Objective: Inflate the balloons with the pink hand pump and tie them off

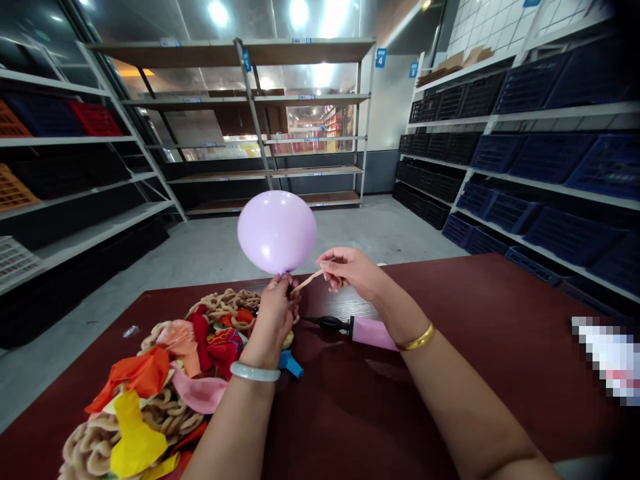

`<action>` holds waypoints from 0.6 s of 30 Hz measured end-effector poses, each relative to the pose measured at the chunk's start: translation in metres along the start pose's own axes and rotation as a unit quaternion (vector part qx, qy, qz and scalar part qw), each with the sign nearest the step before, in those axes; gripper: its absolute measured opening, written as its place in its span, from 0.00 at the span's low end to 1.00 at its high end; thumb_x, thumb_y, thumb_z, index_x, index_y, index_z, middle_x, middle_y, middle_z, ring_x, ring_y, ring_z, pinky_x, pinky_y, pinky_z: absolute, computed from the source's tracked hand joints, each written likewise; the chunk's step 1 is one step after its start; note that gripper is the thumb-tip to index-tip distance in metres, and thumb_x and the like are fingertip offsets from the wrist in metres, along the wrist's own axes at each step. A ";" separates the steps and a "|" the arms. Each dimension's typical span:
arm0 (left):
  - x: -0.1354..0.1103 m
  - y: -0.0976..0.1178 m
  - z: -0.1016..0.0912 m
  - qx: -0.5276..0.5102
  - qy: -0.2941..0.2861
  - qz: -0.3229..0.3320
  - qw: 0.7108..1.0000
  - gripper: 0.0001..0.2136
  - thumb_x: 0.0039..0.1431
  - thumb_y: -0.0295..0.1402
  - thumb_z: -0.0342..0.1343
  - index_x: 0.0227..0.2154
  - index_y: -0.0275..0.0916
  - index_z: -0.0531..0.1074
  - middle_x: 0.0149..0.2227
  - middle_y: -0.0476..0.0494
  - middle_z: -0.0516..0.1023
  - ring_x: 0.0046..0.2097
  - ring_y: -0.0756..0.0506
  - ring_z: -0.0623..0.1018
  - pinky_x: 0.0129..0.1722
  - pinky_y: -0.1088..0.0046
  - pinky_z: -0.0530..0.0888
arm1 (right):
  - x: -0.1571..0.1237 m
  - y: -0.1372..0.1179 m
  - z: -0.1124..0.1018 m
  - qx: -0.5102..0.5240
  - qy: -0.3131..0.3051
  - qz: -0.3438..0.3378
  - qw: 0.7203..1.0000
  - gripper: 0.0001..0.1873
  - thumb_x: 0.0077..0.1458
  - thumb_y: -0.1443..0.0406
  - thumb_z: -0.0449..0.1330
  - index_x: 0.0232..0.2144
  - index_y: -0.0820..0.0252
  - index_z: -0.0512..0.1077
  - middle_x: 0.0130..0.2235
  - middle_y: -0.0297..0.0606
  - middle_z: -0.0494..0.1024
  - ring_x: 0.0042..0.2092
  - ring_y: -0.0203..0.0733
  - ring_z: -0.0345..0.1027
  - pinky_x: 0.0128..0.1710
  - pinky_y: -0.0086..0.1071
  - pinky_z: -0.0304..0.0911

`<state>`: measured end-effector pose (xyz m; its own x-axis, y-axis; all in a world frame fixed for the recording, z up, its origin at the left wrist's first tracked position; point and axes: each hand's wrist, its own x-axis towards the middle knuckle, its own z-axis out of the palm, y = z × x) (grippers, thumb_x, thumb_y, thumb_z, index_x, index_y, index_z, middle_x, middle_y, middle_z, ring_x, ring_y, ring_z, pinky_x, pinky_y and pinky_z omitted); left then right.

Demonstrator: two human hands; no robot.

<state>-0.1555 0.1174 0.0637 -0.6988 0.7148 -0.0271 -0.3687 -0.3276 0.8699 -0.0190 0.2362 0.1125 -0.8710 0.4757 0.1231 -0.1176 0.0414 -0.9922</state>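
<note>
A blown-up light purple balloon (277, 230) stands above the table with its neck pointing down. My left hand (279, 303) is closed around that neck, just under the round body. From beside the left fingers a beige cord (307, 281) runs up to the right. Its other end is pinched between thumb and fingers of my right hand (347, 270). Whether the cord passes round the balloon's neck is hidden by the left fingers. Below the right wrist lies a pink hand pump (373, 332) with a black nozzle.
Left on the dark red table (450, 373) lie flat balloons, among them a yellow balloon (133, 433) and a blue balloon (291, 364), mixed with coils of beige cord (90, 443). A pixelated item (607, 360) is at the right edge. Shelves (310, 100) stand behind, with crates (560, 160) at right.
</note>
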 end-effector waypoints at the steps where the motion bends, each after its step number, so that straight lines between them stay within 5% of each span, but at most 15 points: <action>1: 0.000 0.001 -0.001 0.008 0.007 0.000 1.000 0.12 0.47 0.34 0.63 0.27 0.38 0.64 0.23 0.52 0.70 0.21 0.54 0.69 0.17 0.81 0.60 | -0.001 -0.002 -0.003 0.052 -0.003 0.004 0.999 0.09 0.56 0.60 0.63 0.35 0.61 0.72 0.27 0.32 0.74 0.24 0.31 0.65 0.32 0.31 0.70; 4: 0.002 0.003 -0.004 0.024 0.031 0.038 0.999 0.13 0.47 0.38 0.64 0.27 0.37 0.65 0.27 0.46 0.76 0.30 0.48 0.78 0.28 0.76 0.71 | -0.003 -0.009 -0.009 0.165 0.024 -0.005 0.986 0.08 0.58 0.61 0.62 0.35 0.61 0.73 0.35 0.39 0.79 0.35 0.36 0.73 0.43 0.37 0.72; 7: 0.003 0.006 -0.005 0.028 0.044 0.079 0.996 0.14 0.47 0.40 0.65 0.26 0.36 0.66 0.27 0.46 0.77 0.29 0.49 0.79 0.30 0.75 0.71 | -0.002 -0.011 -0.008 0.195 0.046 -0.007 0.980 0.08 0.55 0.66 0.63 0.39 0.60 0.75 0.46 0.43 0.79 0.48 0.41 0.74 0.49 0.39 0.71; 10: -0.003 0.008 0.000 0.031 0.027 0.056 0.998 0.15 0.47 0.40 0.65 0.27 0.36 0.67 0.28 0.43 0.79 0.29 0.48 0.79 0.27 0.76 0.70 | 0.001 -0.004 0.002 0.143 0.051 -0.006 0.988 0.11 0.50 0.71 0.64 0.39 0.61 0.75 0.44 0.42 0.81 0.46 0.41 0.75 0.49 0.37 0.70; 14: -0.018 0.009 0.015 -0.005 -0.035 -0.005 0.999 0.13 0.46 0.37 0.66 0.27 0.36 0.69 0.29 0.45 0.78 0.33 0.45 0.80 0.34 0.69 0.75 | 0.005 0.008 0.022 -0.099 0.096 -0.029 0.990 0.05 0.54 0.69 0.62 0.36 0.61 0.76 0.34 0.37 0.81 0.37 0.38 0.74 0.42 0.34 0.69; 16: -0.023 0.007 0.021 -0.021 -0.051 -0.029 0.998 0.12 0.46 0.35 0.66 0.29 0.36 0.70 0.30 0.46 0.77 0.32 0.46 0.79 0.35 0.68 0.76 | 0.003 0.010 0.030 -0.293 0.129 -0.076 0.944 0.04 0.56 0.67 0.62 0.34 0.59 0.77 0.36 0.37 0.81 0.39 0.40 0.72 0.42 0.34 0.66; 18: -0.025 0.004 0.022 -0.033 -0.053 -0.041 0.997 0.11 0.47 0.33 0.66 0.30 0.37 0.70 0.30 0.48 0.75 0.31 0.49 0.76 0.34 0.69 0.76 | -0.001 0.009 0.036 -0.471 0.149 -0.135 0.859 0.07 0.60 0.66 0.60 0.32 0.57 0.78 0.40 0.39 0.79 0.44 0.44 0.68 0.45 0.36 0.62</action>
<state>-0.1261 0.1120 0.0789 -0.5978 0.8006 -0.0411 -0.4636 -0.3034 0.8325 -0.0362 0.2044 0.1044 -0.6960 0.5350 0.4789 0.2639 0.8109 -0.5224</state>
